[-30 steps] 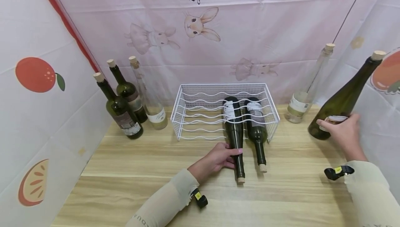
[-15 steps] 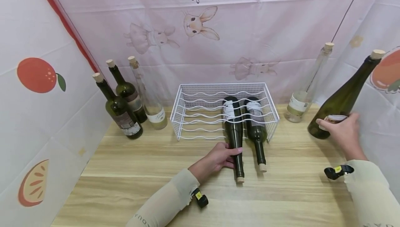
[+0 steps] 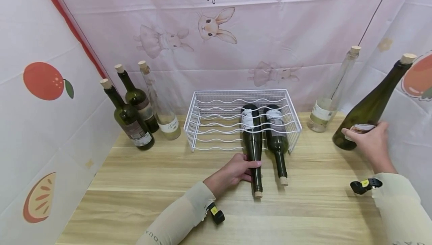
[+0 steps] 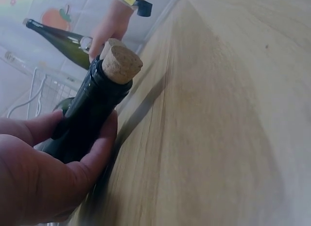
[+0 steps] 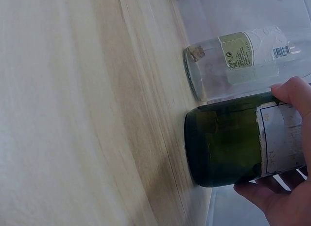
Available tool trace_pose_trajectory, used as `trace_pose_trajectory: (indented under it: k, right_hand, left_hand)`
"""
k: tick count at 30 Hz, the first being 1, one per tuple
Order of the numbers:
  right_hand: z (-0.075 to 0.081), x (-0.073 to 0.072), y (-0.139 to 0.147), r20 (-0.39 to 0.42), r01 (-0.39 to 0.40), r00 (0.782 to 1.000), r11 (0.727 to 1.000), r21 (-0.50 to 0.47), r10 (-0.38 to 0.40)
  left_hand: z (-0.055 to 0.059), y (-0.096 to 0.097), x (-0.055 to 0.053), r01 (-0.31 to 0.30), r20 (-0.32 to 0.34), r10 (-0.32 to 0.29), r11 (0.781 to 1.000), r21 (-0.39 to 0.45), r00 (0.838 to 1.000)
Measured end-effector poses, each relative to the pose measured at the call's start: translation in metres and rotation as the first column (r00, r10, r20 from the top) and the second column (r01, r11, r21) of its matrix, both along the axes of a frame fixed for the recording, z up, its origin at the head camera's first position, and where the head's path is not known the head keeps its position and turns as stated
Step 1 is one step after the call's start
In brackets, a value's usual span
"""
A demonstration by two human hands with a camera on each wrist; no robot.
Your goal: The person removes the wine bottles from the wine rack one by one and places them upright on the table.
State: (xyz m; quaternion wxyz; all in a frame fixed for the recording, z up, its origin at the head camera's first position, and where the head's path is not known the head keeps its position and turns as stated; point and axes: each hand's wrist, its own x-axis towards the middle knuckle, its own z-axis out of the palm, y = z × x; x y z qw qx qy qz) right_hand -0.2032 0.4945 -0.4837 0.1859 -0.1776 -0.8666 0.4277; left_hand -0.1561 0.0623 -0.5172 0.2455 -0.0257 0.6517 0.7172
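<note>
A dark green wine bottle [image 3: 252,140] lies in a white wire wine rack [image 3: 222,97], neck toward me. My left hand [image 3: 236,169] grips its neck, thumb on top; the left wrist view shows its cork [image 4: 121,65] just beyond the fingers. A second dark wine bottle [image 3: 277,142] lies alongside on the right. At the far right, my right hand [image 3: 375,144] holds a tall green wine bottle [image 3: 374,104] low around its label. That bottle is corked and appears upright; the right wrist view shows its base [image 5: 214,148] right at the tabletop.
A clear corked bottle [image 3: 322,114] stands just left of the tall green one. On the left stand two dark green bottles [image 3: 133,125] and a clear bottle [image 3: 168,121]. Printed cloth [image 3: 270,31] hangs behind and along both sides of the wooden table [image 3: 152,174].
The neck of the bottle in my left hand has swung very slightly to the left. My right hand and the tall green bottle look unmoved.
</note>
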Motion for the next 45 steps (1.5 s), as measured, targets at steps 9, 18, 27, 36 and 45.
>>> trace_pose_trajectory:
  k: [9,18,27,36,45]
  right_hand:
    - [0.000,0.003,-0.001,0.013,-0.010,1.000,1.000,0.008,0.010]
    - [-0.001,0.003,-0.003,0.029,-0.014,0.999,1.000,0.009,0.014]
    - [0.001,0.003,-0.003,0.031,-0.018,0.999,1.000,0.010,0.017]
    - [0.000,0.002,-0.001,-0.003,-0.013,1.000,1.000,0.008,0.013]
    - [0.001,0.001,-0.001,-0.004,-0.020,1.000,1.000,0.020,0.020]
  left_hand:
    - [-0.003,-0.007,-0.002,0.054,0.046,-0.057,0.996,0.066,0.997]
    - [-0.009,-0.014,-0.004,0.116,0.042,-0.118,0.991,0.063,0.992]
    - [-0.008,-0.017,-0.005,0.172,0.031,-0.175,0.982,0.076,0.984]
    - [-0.010,-0.020,-0.003,0.197,0.023,-0.200,0.977,0.086,0.980]
    - [-0.006,-0.024,0.001,0.228,0.010,-0.230,0.971,0.074,0.973]
